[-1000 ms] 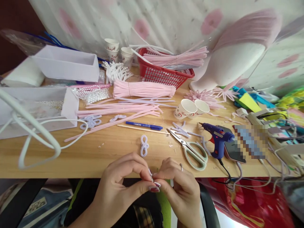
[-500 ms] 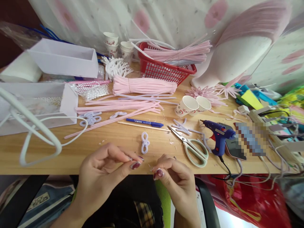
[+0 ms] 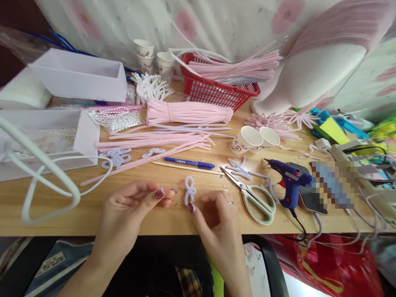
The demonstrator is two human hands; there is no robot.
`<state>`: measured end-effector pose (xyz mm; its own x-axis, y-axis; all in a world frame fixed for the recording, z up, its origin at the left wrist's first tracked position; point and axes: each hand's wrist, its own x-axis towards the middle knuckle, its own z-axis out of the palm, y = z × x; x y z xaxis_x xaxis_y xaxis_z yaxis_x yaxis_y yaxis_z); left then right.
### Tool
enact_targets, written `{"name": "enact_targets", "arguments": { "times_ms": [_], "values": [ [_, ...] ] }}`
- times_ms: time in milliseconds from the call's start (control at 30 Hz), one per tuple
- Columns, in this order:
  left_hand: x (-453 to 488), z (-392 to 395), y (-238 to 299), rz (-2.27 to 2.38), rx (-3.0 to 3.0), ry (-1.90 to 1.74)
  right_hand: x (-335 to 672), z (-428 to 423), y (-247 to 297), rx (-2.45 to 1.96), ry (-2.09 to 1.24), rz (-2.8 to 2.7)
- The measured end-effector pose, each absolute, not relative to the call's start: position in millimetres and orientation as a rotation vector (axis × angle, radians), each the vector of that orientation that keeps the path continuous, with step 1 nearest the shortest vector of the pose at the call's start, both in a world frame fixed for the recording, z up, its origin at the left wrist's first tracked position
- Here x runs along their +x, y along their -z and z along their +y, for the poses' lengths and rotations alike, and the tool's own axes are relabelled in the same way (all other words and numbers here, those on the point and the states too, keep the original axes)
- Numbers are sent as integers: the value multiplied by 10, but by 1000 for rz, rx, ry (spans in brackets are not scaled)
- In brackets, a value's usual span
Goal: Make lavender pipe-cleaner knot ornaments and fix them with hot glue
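Observation:
A small white looped pipe-cleaner piece [image 3: 189, 189] lies on the wooden table [image 3: 148, 177] near the front edge. My right hand [image 3: 216, 214] rests just below and to the right of it. Its thumb tip touches the piece's lower end, its fingers are loosely bent and apart, and it holds nothing. My left hand [image 3: 130, 204] lies to the left of the piece with thumb and forefinger pressed in a pinch. What is in that pinch, if anything, is too small to see.
Scissors [image 3: 252, 194], a blue glue gun [image 3: 291, 181], a blue pen [image 3: 190, 163] and a thin wooden stick [image 3: 185, 167] lie behind the hands. Pink pipe cleaners [image 3: 185, 112], a red basket [image 3: 216, 88], paper cups [image 3: 253, 139], white boxes [image 3: 77, 76] and a white foam head [image 3: 309, 78] crowd the back.
My hands have moved apart and forward from the table edge onto the table. The right hand has reached the looped piece. The left hand has kept its pinch.

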<state>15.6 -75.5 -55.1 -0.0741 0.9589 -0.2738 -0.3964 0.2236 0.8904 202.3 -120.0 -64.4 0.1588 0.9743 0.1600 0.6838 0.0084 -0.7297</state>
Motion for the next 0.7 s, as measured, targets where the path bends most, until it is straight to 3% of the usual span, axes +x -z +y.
{"name": "enact_targets", "arguments": {
  "times_ms": [200, 433, 700],
  "values": [
    [277, -709, 502, 999, 477, -1177, 1858, -1124, 769, -1960, -187, -1682],
    [220, -706, 464, 1269, 946, -1161, 2114, -1096, 715, -1793, -404, -1800],
    [205, -594, 606, 1294, 1850, -789, 2204, -995, 572, -1729, -629, -1814]
  ]
}}
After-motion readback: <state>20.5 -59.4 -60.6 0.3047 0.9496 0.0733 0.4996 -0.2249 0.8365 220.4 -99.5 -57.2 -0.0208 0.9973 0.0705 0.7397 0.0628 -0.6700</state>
